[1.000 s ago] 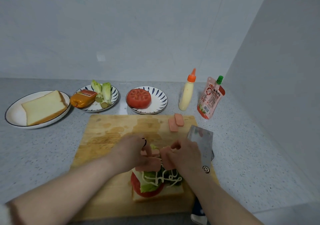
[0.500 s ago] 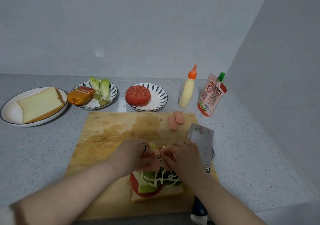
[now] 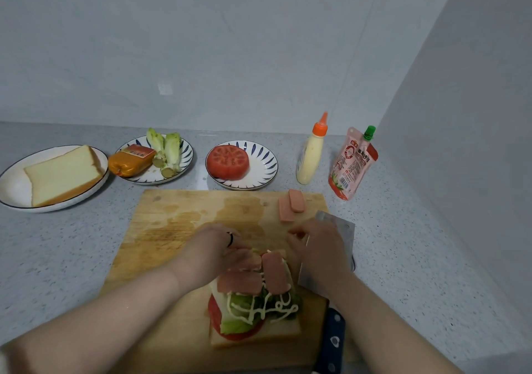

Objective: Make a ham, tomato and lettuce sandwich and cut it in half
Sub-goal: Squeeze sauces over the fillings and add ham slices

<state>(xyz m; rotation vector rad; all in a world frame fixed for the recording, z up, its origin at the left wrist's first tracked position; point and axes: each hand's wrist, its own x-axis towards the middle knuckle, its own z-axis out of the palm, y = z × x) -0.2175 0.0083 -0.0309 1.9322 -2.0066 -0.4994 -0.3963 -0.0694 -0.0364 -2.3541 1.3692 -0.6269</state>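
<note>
An open sandwich (image 3: 254, 314) lies near the front of the wooden cutting board (image 3: 172, 230): a bread slice with tomato, lettuce and mayonnaise lines on it. Pink ham slices (image 3: 275, 273) lie across its far half. My left hand (image 3: 218, 254) rests with flat fingers on the left ham slices. My right hand (image 3: 319, 250) hovers just right of the sandwich, fingers loosely bent and holding nothing. Two spare ham slices (image 3: 290, 208) lie at the board's far right corner. A cleaver (image 3: 334, 261) lies along the board's right edge, partly under my right hand.
At the back stand a plate with a bread slice (image 3: 62, 173), a plate with lettuce and a wrapped ham sausage (image 3: 155, 158), a plate with a cut tomato (image 3: 229, 162), a mayonnaise bottle (image 3: 312, 155) and a red sauce pouch (image 3: 351, 163). A wall rises on the right.
My right hand has let go of a ham slice on the sandwich and moved up and right, away from it. My left hand stays pressed on the ham.
</note>
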